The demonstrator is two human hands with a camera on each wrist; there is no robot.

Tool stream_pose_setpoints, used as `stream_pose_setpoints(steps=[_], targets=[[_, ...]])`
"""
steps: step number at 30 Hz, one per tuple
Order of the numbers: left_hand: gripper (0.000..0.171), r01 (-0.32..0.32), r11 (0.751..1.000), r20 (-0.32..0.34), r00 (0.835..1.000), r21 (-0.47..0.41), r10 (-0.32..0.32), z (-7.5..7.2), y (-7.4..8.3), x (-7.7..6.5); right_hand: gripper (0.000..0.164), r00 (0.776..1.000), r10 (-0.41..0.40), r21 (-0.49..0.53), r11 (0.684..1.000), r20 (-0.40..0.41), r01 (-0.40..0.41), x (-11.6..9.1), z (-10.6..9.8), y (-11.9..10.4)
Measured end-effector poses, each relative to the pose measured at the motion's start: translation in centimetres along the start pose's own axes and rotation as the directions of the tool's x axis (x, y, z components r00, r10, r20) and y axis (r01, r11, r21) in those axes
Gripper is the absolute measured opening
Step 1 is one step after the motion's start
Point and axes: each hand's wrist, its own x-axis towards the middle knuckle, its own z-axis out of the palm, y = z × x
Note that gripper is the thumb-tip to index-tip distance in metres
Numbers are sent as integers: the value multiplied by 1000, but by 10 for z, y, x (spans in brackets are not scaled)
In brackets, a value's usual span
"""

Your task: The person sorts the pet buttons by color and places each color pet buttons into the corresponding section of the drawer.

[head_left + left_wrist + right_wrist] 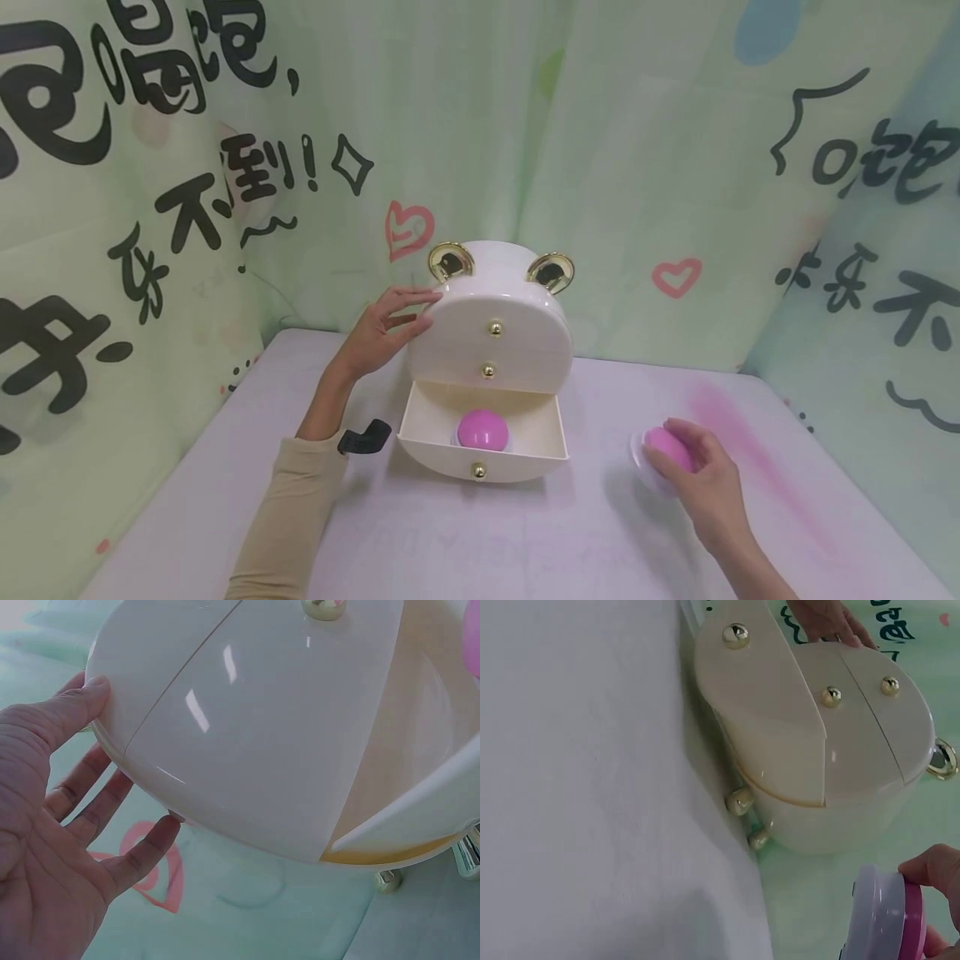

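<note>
A white frog-shaped drawer box (517,346) with gold-rimmed eyes stands on the table, its bottom drawer (534,421) pulled out. Inside the drawer sits a round pink-domed piece (483,430) with a pale rim. My left hand (382,333) touches the box's upper left side, fingers fairly straight; in the left wrist view its thumb (88,696) lies at the front edge. To the right of the box, my right hand (708,482) pinches a second round pink-topped white piece (670,450) above the table. The right wrist view shows that piece's white base (876,915) side-on.
Small gold knobs (489,371) dot the drawer fronts, and gold feet (740,801) are under the box. A black band end (365,437) sticks out from the left sleeve beside the drawer. Printed pale green curtains (622,167) enclose the white table (450,542) at the back and sides.
</note>
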Motion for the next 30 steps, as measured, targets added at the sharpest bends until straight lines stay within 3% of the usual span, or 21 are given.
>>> stream_pose_setpoints(steps=[24, 30], targets=[[38, 4, 1000, 7, 1000, 14, -4, -2, 0, 3, 56, 997, -47, 181, 983, 59, 35, -8, 26, -45], [37, 5, 1000, 2, 1000, 12, -5, 0, 0, 1, 55, 995, -57, 171, 984, 76, 44, -13, 31, -49]])
